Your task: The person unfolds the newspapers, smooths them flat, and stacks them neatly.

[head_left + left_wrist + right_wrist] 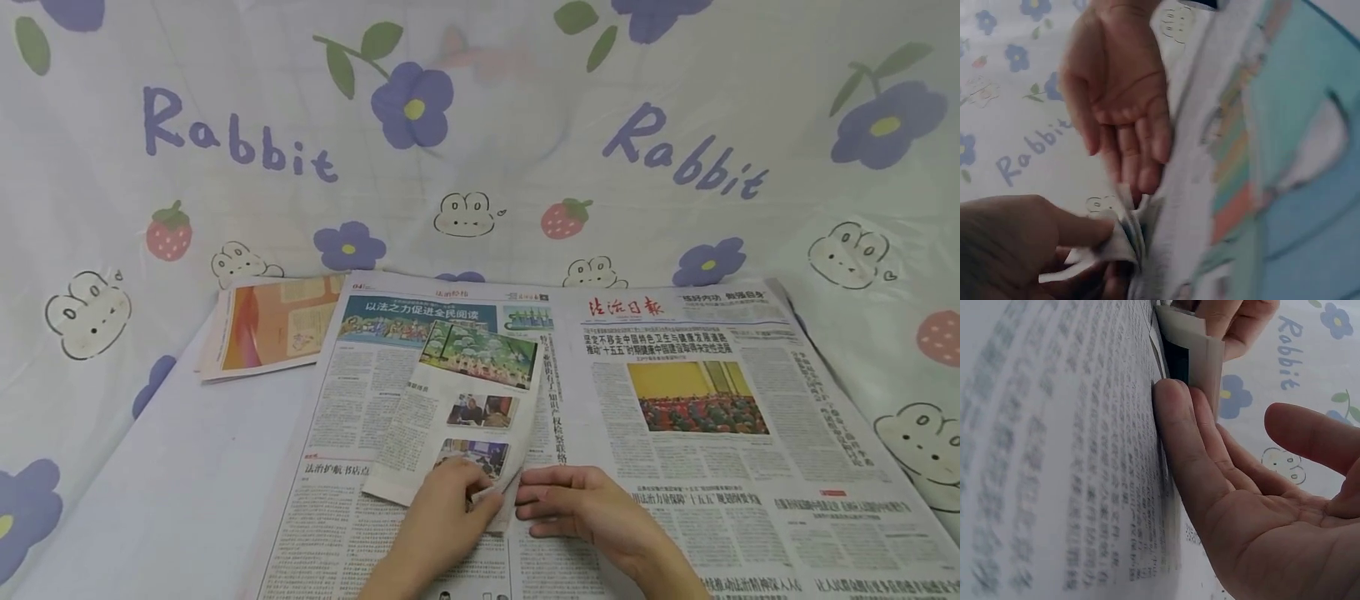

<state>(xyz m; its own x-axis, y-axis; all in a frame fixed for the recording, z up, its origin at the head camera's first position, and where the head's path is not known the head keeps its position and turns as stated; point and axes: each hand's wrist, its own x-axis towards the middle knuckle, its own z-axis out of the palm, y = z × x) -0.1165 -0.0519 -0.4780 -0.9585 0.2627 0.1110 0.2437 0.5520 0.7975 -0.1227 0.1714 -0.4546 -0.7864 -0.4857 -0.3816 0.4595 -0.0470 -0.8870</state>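
Far left sits an orange-printed paper (277,329), then here's the left hand (446,517), thumb and fingers pinching the near end of a folded newspaper (468,387) atop the spread newspaper (675,508). Right of the fold, the right hand (592,512) extends loose fingers at its edge.

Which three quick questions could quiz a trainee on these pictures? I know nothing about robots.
1. Which hand pinches the narrow folded packet of printed newspaper?
2. True or false: the orange-and-cream printed paper sheet lies to the left of the large, flat, black-printed newspaper.
3. Fill the gap: the white, flower-printed backdrop bears the purple word "____".

Key:
1. The left hand.
2. True.
3. Rabbit.
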